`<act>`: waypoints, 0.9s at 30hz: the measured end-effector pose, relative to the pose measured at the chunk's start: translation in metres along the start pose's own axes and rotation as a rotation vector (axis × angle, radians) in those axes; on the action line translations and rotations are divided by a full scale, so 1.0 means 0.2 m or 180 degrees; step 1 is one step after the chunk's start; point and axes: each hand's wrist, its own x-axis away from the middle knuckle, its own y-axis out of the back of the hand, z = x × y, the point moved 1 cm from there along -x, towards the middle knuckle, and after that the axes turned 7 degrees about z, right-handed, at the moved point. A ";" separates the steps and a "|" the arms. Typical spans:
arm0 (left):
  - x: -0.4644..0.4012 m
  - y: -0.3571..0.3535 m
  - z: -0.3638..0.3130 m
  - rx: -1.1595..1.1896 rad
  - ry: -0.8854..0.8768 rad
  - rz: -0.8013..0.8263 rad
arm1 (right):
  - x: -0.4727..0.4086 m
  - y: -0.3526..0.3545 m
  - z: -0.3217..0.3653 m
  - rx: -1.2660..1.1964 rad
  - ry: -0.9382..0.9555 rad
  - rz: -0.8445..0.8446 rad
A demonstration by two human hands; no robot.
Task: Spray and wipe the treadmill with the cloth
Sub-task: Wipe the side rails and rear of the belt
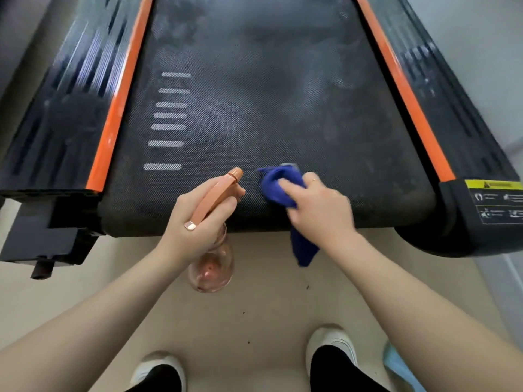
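Note:
The treadmill's black textured belt [254, 108] fills the upper view, bordered by orange strips [113, 131] on both sides, with pale damp-looking patches toward the right. My left hand [198, 222] grips a spray bottle [215, 267] with a clear body and a peach spray head pointing at the belt's near end. My right hand [319, 210] holds a bunched blue cloth [278, 185] against the belt near its rear edge; a tail of the cloth hangs down past the edge.
Black side rails [56, 123] flank the belt. A yellow warning label [493, 184] sits on the right rear corner cover. I stand on a beige floor [254, 321] behind the treadmill, my white shoes [331, 346] below. Something light blue [396, 363] lies at the lower right.

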 end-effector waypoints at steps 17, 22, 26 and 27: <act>-0.09 -0.07 -0.25 0.0663 -0.0062 -0.0205 | -0.18 0.07 -0.42 -0.0421 -0.1329 0.0167; -0.21 -0.12 -0.36 0.0676 0.0173 -0.0127 | -0.25 0.08 -0.38 -0.0732 -0.0943 0.0351; -0.36 -0.24 -0.46 0.0747 0.0328 0.0116 | -0.31 0.10 -0.40 -0.1700 -0.0766 -0.0169; -0.42 -0.29 -0.48 0.0828 0.0404 0.0156 | -0.32 0.14 -0.48 -0.1735 -0.0964 -0.0415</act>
